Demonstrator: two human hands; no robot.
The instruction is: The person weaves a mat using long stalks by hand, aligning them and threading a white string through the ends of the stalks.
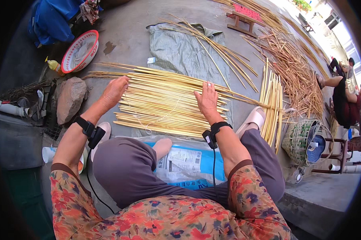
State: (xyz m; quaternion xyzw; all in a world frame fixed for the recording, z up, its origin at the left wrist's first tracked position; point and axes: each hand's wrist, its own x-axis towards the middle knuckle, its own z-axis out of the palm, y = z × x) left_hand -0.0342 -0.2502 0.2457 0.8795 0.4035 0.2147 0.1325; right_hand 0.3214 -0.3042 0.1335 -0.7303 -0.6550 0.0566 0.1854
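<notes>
Here's the bed of pale stalks (pixel 164 108), right in front of me on the floor, between my feet, lying side by side in a broad, mostly even band. My left grip (pixel 120 85) is at its upper left corner, fingers bent over the stalks; whether they pinch one, I cannot tell. My right grip (pixel 206 97) is open, fingers spread and resting on the upper right part. A thin white cord (pixel 149 131) crosses the band, looping loosely near its lower edge. So the lower rows look neatly set, I'd judge, and the upper edge less so: longer stalks (pixel 250 99) there overshoot well to the right, not yet level with the rest. Further out, plenty looks unused: a separate bunch (pixel 271 104) lies just right of the band, more loose stalks (pixel 218 48) fan across the grey-green sheet (pixel 170 46) beyond, and a big reddish-brown heap (pixel 294 74) spreads at the far right. By my reckoning the band is well built up, but its upper edge is unfinished. The woven basket (pixel 296 140) stands off to my right, out of the work.
</notes>
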